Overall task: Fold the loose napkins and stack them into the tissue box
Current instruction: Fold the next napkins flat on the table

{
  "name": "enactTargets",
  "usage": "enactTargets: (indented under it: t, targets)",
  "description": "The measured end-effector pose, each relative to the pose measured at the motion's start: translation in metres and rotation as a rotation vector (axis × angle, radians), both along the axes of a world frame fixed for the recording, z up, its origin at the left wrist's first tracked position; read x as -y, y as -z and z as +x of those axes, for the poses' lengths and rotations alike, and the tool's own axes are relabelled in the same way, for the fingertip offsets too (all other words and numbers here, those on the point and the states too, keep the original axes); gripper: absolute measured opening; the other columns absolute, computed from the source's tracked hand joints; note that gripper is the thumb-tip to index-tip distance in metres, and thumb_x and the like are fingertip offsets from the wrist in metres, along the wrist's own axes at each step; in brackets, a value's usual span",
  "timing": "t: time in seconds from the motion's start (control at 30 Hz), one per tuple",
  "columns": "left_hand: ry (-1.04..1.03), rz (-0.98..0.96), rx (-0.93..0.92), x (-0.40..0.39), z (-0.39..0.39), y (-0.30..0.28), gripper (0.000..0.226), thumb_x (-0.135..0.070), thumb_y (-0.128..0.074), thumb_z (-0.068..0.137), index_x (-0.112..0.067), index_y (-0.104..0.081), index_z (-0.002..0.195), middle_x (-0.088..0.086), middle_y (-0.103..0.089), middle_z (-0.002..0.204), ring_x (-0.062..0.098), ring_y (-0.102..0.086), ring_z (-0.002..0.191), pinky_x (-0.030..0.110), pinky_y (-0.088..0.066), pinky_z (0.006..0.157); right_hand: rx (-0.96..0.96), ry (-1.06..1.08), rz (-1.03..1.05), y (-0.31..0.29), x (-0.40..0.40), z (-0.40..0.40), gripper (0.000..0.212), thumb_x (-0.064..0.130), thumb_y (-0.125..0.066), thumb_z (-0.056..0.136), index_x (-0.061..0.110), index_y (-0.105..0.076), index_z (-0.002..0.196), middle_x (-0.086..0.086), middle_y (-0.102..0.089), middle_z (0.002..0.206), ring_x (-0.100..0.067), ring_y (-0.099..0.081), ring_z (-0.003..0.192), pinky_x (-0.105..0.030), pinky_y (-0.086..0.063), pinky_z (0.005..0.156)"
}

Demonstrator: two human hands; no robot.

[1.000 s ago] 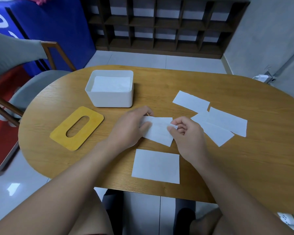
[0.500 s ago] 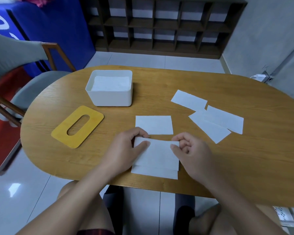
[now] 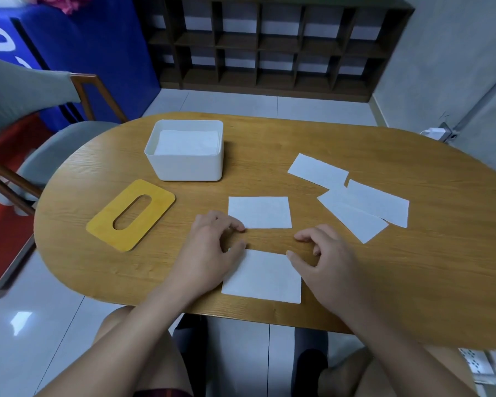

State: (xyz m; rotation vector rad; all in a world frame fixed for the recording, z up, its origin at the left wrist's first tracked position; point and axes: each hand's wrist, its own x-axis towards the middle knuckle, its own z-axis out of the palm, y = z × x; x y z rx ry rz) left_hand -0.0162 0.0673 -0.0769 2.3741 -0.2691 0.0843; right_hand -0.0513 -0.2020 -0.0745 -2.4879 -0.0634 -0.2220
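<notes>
A folded white napkin (image 3: 265, 282) lies flat near the table's front edge. My left hand (image 3: 209, 256) covers its far left corner, the thumb lying on the paper. My right hand (image 3: 327, 265) is at the far right corner, with its thumb tip at the edge. Both hands' fingers hang loosely curled above the wood, apart from the thumbs, and pinch nothing. A second folded napkin (image 3: 259, 212) lies just beyond the hands. Three loose napkins (image 3: 364, 207) lie overlapping on the right. The white tissue box (image 3: 184, 167) at the back left holds stacked napkins (image 3: 188, 141).
The box's yellow lid (image 3: 131, 214), with an oval slot, lies on the wooden table (image 3: 284, 138) left of my hands. A grey chair (image 3: 55, 150) stands at the table's left end. Dark shelves (image 3: 269, 47) line the far wall.
The napkin held one second ago now lies beyond my hands. Both hands came back to the near napkin, held its far edge, and now it lies flat with the fingers spread off it.
</notes>
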Motion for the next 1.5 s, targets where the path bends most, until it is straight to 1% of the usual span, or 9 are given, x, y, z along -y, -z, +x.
enactTargets:
  t: [0.2,0.37,0.57,0.83,1.0,1.13,1.23,1.33,1.5]
  targets:
    - [-0.072,0.036,0.032,0.007,0.041,0.000,0.030,-0.039,-0.071,0.104,-0.029,-0.069,0.133,-0.012,-0.061,0.133,0.015,-0.048,0.126,0.036,-0.044,0.110,-0.037,0.029,0.022,0.001,-0.009,0.045,0.030,0.042,-0.073,0.103,0.030,-0.073,0.131,0.020,-0.061,0.114,0.000,-0.057,0.097,-0.013,-0.043,0.077]
    - [-0.080,0.203,0.011,0.015,0.066,0.001,0.049,-0.045,-0.063,0.107,-0.025,-0.059,0.152,-0.005,-0.057,0.154,0.025,-0.045,0.142,0.045,-0.038,0.119,-0.039,0.037,-0.025,0.006,-0.019,0.082,0.043,0.044,-0.069,0.106,0.025,-0.067,0.145,0.009,-0.064,0.130,-0.011,-0.061,0.114,-0.033,-0.056,0.099]
    - [-0.079,0.313,-0.014,0.023,0.071,0.002,0.052,-0.044,-0.062,0.108,-0.028,-0.054,0.157,-0.001,-0.056,0.148,0.028,-0.043,0.138,0.045,-0.035,0.115,-0.045,0.025,-0.137,0.013,-0.025,0.100,0.044,0.046,-0.066,0.107,0.025,-0.067,0.146,0.002,-0.060,0.136,-0.018,-0.059,0.124,-0.039,-0.054,0.104]
    - [-0.055,0.086,-0.060,0.019,0.066,-0.001,0.005,-0.028,-0.068,0.103,-0.030,-0.064,0.104,-0.011,-0.060,0.106,0.021,-0.048,0.110,0.039,-0.040,0.095,-0.032,-0.021,-0.008,0.004,-0.024,0.090,0.007,0.032,-0.071,0.105,0.029,-0.068,0.099,0.013,-0.062,0.094,-0.009,-0.058,0.089,-0.043,-0.056,0.085]
    - [-0.056,-0.235,-0.090,0.019,0.056,-0.020,0.020,-0.016,-0.070,0.102,-0.028,-0.058,0.112,0.000,-0.068,0.091,0.014,-0.058,0.076,0.027,-0.042,0.062,-0.192,0.000,0.341,-0.013,-0.019,0.074,0.019,0.037,-0.077,0.102,0.033,-0.068,0.117,0.013,-0.074,0.090,0.004,-0.065,0.070,-0.021,-0.054,0.067]
    - [0.007,-0.400,-0.141,0.022,0.044,-0.031,0.038,-0.016,-0.076,0.103,-0.033,-0.060,0.133,-0.006,-0.078,0.103,0.005,-0.065,0.080,0.027,-0.055,0.073,-0.239,0.013,0.488,-0.024,-0.016,0.060,0.048,0.051,-0.077,0.099,0.038,-0.060,0.142,0.016,-0.078,0.116,-0.005,-0.079,0.090,-0.037,-0.066,0.084]
    - [0.044,-0.462,-0.191,0.022,0.035,-0.032,0.047,-0.020,-0.078,0.102,-0.038,-0.059,0.140,0.012,-0.075,0.098,0.021,-0.066,0.083,0.052,-0.058,0.079,-0.212,0.023,0.634,-0.031,-0.012,0.048,0.036,0.053,-0.073,0.103,0.042,-0.064,0.136,0.012,-0.082,0.109,-0.008,-0.079,0.095,-0.044,-0.066,0.088]
    - [0.058,-0.510,-0.251,0.016,0.024,-0.027,0.053,-0.038,-0.081,0.094,-0.050,-0.057,0.140,0.031,-0.068,0.103,0.051,-0.064,0.095,0.071,-0.056,0.090,-0.173,0.031,0.689,-0.035,-0.007,0.037,0.022,0.043,-0.075,0.104,0.041,-0.068,0.125,-0.003,-0.070,0.076,-0.026,-0.070,0.072,-0.049,-0.056,0.073]
    - [0.081,-0.437,-0.278,0.008,-0.010,-0.019,0.055,-0.032,-0.082,0.094,-0.048,-0.057,0.141,0.025,-0.073,0.102,0.048,-0.066,0.094,0.066,-0.057,0.088,-0.101,0.002,0.437,-0.025,-0.004,0.004,0.020,0.032,-0.079,0.101,0.037,-0.069,0.118,0.008,-0.044,0.058,-0.008,-0.044,0.052,-0.026,-0.039,0.053]
